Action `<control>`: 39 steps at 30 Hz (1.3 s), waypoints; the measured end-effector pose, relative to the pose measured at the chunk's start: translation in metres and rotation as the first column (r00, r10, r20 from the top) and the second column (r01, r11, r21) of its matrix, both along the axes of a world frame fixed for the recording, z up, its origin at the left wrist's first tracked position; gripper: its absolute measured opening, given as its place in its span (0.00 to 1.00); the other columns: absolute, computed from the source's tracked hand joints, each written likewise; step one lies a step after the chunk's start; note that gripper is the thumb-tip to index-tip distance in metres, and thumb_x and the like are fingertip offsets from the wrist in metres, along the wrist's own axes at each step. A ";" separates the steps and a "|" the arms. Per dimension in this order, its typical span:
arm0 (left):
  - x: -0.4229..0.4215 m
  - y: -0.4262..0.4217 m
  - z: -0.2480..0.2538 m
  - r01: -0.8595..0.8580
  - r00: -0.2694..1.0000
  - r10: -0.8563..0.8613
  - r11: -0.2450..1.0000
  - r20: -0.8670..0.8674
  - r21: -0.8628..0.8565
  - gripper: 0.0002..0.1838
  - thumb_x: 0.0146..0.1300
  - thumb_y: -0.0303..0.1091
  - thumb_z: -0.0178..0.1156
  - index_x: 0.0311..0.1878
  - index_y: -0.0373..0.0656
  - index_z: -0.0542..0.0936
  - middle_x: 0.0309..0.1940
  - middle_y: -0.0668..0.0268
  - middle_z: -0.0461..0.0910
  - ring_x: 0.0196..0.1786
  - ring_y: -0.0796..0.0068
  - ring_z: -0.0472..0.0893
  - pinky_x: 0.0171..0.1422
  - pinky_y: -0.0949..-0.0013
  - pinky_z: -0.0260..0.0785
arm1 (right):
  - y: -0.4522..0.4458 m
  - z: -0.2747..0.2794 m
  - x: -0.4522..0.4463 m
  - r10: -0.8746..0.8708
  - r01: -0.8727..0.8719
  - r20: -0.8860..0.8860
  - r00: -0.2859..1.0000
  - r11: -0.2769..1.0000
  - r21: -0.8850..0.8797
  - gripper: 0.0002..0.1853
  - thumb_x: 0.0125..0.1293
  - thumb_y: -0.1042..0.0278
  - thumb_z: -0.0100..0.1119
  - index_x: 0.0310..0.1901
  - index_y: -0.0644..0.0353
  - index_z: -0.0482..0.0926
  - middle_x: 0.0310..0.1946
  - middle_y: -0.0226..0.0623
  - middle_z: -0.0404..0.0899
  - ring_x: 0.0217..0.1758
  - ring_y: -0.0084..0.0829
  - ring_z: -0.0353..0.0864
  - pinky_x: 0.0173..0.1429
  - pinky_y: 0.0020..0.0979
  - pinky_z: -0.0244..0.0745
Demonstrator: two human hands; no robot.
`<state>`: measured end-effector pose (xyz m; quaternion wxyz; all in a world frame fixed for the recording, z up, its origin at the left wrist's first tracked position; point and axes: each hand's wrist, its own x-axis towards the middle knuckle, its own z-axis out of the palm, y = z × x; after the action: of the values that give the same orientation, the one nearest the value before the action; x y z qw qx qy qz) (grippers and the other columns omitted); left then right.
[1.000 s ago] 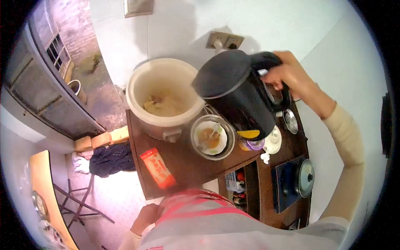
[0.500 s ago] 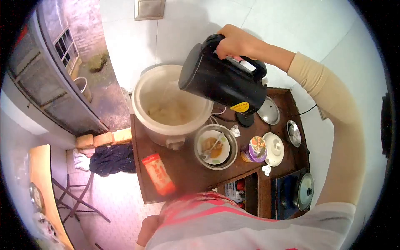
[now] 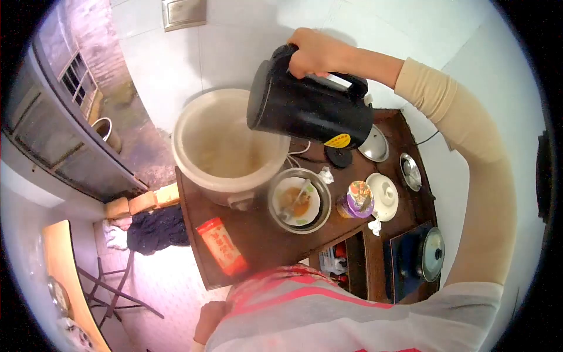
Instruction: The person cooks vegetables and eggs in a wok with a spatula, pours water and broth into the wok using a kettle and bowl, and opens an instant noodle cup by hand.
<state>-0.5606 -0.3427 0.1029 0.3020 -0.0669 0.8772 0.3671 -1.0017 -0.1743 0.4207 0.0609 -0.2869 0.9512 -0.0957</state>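
My right hand (image 3: 311, 56) grips the handle of a black electric kettle (image 3: 311, 108) with a yellow sticker. The kettle is tipped nearly on its side, its lid end over the right rim of a large off-white pot (image 3: 186, 154). Pale, cloudy contents lie in the pot, and any stream from the spout is hidden. Low by my body, my left hand (image 3: 211, 318) hangs with its fingers curled, apart from the table. Just right of the pot, a metal bowl (image 3: 275, 218) holds a white dish (image 3: 315, 210) with brownish food and a spoon (image 3: 302, 190).
On the brown table (image 3: 270, 246) lie a red-and-white packet (image 3: 223, 246), a purple cup (image 3: 359, 202), a white lid (image 3: 385, 199), metal lids (image 3: 374, 145) and a black kettle base (image 3: 339, 156). A glass-lidded pan (image 3: 433, 255) stands lower right. A door (image 3: 76, 129) opens at left.
The kettle has tipped further, its base end rising. The pot's contents look cloudier, with fewer pieces distinct. The view has shifted slightly; my left hand stays low at my side.
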 end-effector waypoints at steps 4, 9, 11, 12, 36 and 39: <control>-0.004 -0.008 -0.003 0.029 1.000 -0.029 1.000 -0.011 -0.003 0.17 0.60 0.45 0.52 0.31 0.40 0.79 0.27 0.50 0.79 0.34 0.47 0.79 0.37 0.50 0.70 | 0.011 0.009 0.006 -0.056 0.055 -0.023 0.998 0.998 -0.018 0.08 0.36 0.73 0.56 0.20 0.67 0.73 0.11 0.36 0.67 0.11 0.27 0.65 0.16 0.31 0.61; -0.018 -0.017 -0.010 0.094 0.995 -0.094 0.995 -0.016 -0.019 0.17 0.60 0.45 0.52 0.31 0.40 0.79 0.27 0.50 0.79 0.33 0.47 0.79 0.37 0.50 0.70 | 0.029 0.019 0.016 -0.070 0.069 -0.026 0.997 0.996 -0.055 0.09 0.35 0.72 0.56 0.19 0.69 0.72 0.11 0.36 0.67 0.11 0.28 0.65 0.16 0.31 0.59; -0.024 -0.020 -0.011 0.119 0.993 -0.120 0.992 -0.020 -0.030 0.17 0.60 0.45 0.52 0.31 0.40 0.79 0.27 0.51 0.79 0.33 0.47 0.79 0.37 0.50 0.70 | 0.039 0.019 0.017 -0.023 0.020 -0.017 1.000 0.982 -0.188 0.08 0.36 0.72 0.56 0.11 0.66 0.70 0.08 0.40 0.67 0.08 0.32 0.65 0.13 0.36 0.60; -0.026 -0.021 -0.011 0.130 0.991 -0.131 0.991 -0.023 -0.035 0.17 0.60 0.45 0.52 0.31 0.40 0.79 0.27 0.51 0.79 0.33 0.47 0.79 0.37 0.50 0.70 | 0.042 0.023 0.021 -0.038 0.034 -0.013 0.999 0.979 -0.201 0.08 0.36 0.72 0.57 0.11 0.66 0.70 0.08 0.39 0.66 0.08 0.32 0.64 0.12 0.35 0.59; -0.043 -0.018 -0.005 0.207 0.977 -0.211 0.967 -0.011 -0.150 0.16 0.60 0.45 0.54 0.32 0.40 0.79 0.27 0.51 0.79 0.33 0.47 0.79 0.36 0.51 0.70 | 0.282 -0.090 0.065 -0.356 0.382 0.321 0.878 0.115 -0.917 0.04 0.46 0.81 0.59 0.24 0.64 0.74 0.17 0.32 0.71 0.16 0.23 0.65 0.22 0.27 0.60; -0.051 -0.001 -0.004 0.190 0.981 -0.192 0.968 0.003 -0.161 0.16 0.60 0.45 0.54 0.32 0.40 0.79 0.27 0.51 0.79 0.33 0.47 0.79 0.35 0.51 0.70 | 0.333 -0.131 0.049 -0.515 0.422 0.275 0.812 0.193 -0.886 0.07 0.43 0.78 0.62 0.28 0.66 0.78 0.18 0.31 0.74 0.18 0.21 0.67 0.23 0.25 0.60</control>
<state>-0.6116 -0.3434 0.0985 0.3241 -0.0039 0.9082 0.2648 -0.9526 0.1591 0.2902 -0.1818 0.0299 0.7698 -0.6111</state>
